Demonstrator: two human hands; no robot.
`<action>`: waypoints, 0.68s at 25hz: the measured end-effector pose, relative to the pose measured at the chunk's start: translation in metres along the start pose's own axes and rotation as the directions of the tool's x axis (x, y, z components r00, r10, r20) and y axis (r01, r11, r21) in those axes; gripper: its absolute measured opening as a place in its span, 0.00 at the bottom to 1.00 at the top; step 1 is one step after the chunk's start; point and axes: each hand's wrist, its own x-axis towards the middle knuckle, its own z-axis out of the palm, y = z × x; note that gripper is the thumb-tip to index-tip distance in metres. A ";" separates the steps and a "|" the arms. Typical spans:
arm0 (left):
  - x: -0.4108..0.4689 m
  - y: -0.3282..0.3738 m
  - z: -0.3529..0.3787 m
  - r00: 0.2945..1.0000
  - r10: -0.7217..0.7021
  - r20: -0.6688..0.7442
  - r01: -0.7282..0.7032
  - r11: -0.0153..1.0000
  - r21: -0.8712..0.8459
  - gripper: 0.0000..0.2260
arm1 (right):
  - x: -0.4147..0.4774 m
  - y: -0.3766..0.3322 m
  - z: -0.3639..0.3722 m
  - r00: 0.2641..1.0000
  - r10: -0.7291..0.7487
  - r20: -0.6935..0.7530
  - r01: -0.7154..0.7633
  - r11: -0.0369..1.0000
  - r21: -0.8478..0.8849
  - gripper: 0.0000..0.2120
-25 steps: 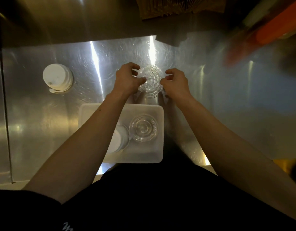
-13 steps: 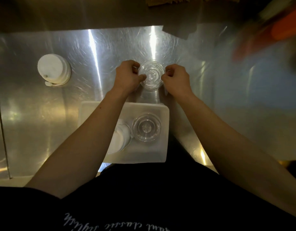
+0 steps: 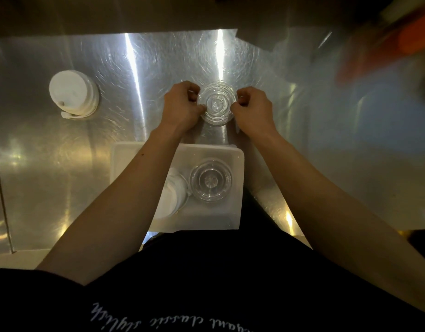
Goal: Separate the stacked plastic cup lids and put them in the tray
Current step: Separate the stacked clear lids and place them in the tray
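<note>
Now, from my head camera, my left hand (image 3: 182, 104) and right hand (image 3: 253, 107) have drawn in tighter on the stack of clear lids (image 3: 217, 104), fingertips pinched on its opposite rims over the steel counter (image 3: 111, 152). No lid has come free since a second ago. One clear lid (image 3: 211, 179) already lies in the white tray (image 3: 239, 168) nearer me, beside white lids (image 3: 173, 195); a white lid stack (image 3: 73, 93) waits far left

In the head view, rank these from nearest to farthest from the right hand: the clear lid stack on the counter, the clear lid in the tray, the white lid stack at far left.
From the right hand:
1. Clear lid stack, gripped at its right edge.
2. Clear lid in the tray, below the hand, toward the person.
3. White lid stack, far left on the counter.
</note>
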 end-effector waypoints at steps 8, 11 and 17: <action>0.001 0.001 0.001 1.000 0.029 0.001 -0.029 0.999 0.032 0.20 | 0.000 0.002 0.001 0.999 -0.044 -0.011 0.043 0.998 -0.043 0.15; 0.000 0.000 0.000 1.000 0.026 0.000 -0.026 1.000 0.016 0.20 | -0.002 0.003 0.001 0.999 -0.044 -0.014 0.043 0.998 -0.048 0.13; 0.000 0.002 0.002 0.999 -0.034 0.003 0.034 0.999 -0.040 0.21 | -0.001 0.001 0.004 1.000 0.002 -0.012 -0.003 1.000 -0.021 0.13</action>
